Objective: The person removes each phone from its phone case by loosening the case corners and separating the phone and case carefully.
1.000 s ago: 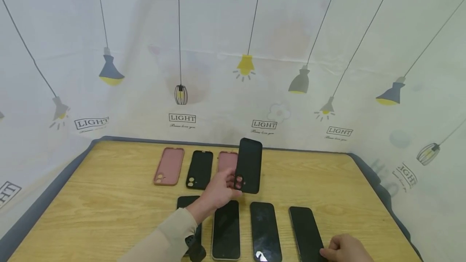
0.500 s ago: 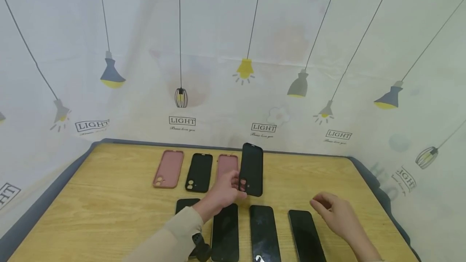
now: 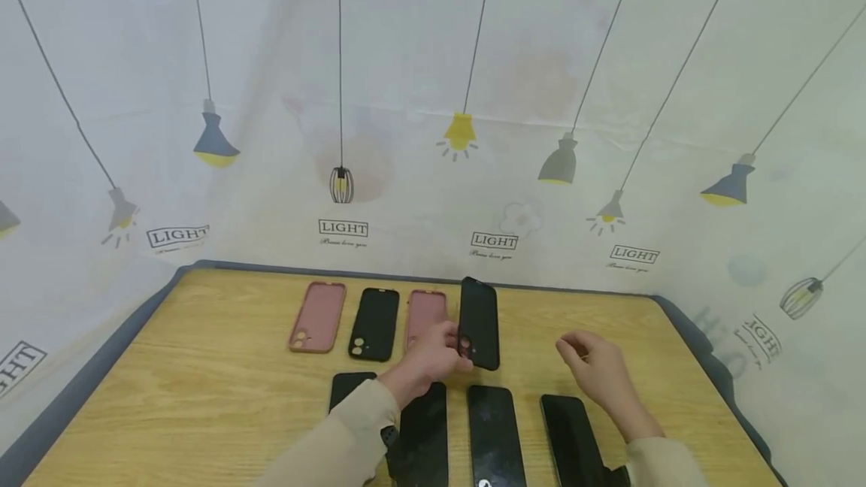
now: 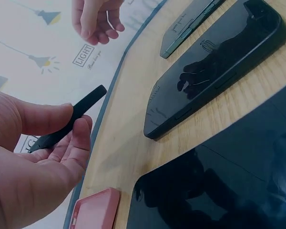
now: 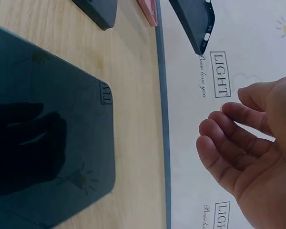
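My left hand (image 3: 433, 355) pinches a black phone case (image 3: 480, 325) near its camera-hole end, thumb on one side and fingers on the other. The case is raised and tilted above the back of the table, also seen as a black phone case (image 4: 81, 112) edge-on in the left wrist view. My right hand (image 3: 598, 370) hovers empty right of the case, its fingers loosely bent, as the right hand (image 5: 248, 138) shows in its wrist view. Below it lies the rightmost dark phone (image 3: 571, 438). A pink phone case (image 3: 425, 314) lies partly hidden behind my left hand.
Farther left along the back lie a black case (image 3: 373, 325) and a pink case (image 3: 318, 318). Nearer me lie more dark phones, among them a middle phone (image 3: 497, 434); my left arm partly covers others. A patterned curtain (image 3: 406, 96) hangs behind the wooden table (image 3: 189, 367).
My right hand has left the rightmost phone, rising forward and leftward toward the held case. My left hand keeps its pinch on the black phone case, which has shifted slightly right and lower.
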`<state>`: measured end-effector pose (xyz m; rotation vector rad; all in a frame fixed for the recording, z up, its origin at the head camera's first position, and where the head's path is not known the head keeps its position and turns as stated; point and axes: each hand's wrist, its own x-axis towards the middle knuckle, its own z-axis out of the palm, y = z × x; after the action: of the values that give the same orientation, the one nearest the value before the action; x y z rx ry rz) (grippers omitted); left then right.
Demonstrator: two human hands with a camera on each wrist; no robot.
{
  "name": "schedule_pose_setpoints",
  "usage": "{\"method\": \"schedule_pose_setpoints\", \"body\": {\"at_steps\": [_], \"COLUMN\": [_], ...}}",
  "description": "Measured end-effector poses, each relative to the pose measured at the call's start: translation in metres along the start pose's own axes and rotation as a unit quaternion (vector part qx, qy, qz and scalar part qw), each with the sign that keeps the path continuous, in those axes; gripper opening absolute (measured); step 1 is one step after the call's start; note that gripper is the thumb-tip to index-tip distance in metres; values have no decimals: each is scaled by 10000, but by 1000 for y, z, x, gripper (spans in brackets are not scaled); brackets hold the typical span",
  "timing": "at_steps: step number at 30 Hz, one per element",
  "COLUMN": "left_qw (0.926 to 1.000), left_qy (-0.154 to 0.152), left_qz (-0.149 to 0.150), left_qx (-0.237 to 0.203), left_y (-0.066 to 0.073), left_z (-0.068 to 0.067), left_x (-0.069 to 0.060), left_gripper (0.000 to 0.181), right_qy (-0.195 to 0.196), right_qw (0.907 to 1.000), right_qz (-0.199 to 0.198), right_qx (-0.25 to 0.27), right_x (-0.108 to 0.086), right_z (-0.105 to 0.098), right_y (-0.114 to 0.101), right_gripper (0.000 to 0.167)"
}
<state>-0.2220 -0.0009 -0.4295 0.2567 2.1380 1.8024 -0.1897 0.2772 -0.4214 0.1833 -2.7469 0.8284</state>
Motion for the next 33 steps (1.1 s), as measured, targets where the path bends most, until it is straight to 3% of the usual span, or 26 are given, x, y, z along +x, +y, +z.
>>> {"method": "schedule_pose_setpoints", "body": {"at_steps": [8, 17, 23, 29, 33], "left_qw": [9992, 9960, 9929, 9929, 9900], "left_qy": [117, 351, 434, 523, 706], "left_qz": [-381, -730, -1019, -949, -738], "left_qx": [37, 376, 438, 486, 971], "left_y": [-5, -13, -14, -18, -21], "left_z": [8, 17, 19, 20, 22], "left_x": [8, 15, 19, 21, 23], "left_gripper": [35, 43, 64, 64, 54], "right_qy": [-110, -274, -351, -404, -439], "right_qw": [9999, 9993, 9989, 9985, 9984], "right_qz": [23, 222, 279, 354, 315], "right_qx": [89, 107, 118, 141, 185], "right_x": [6, 8, 9, 9, 9], "right_z": [10, 17, 19, 19, 21], "right_y": [0, -2, -3, -6, -8], "right_gripper": [14, 15, 15, 16, 15]}}
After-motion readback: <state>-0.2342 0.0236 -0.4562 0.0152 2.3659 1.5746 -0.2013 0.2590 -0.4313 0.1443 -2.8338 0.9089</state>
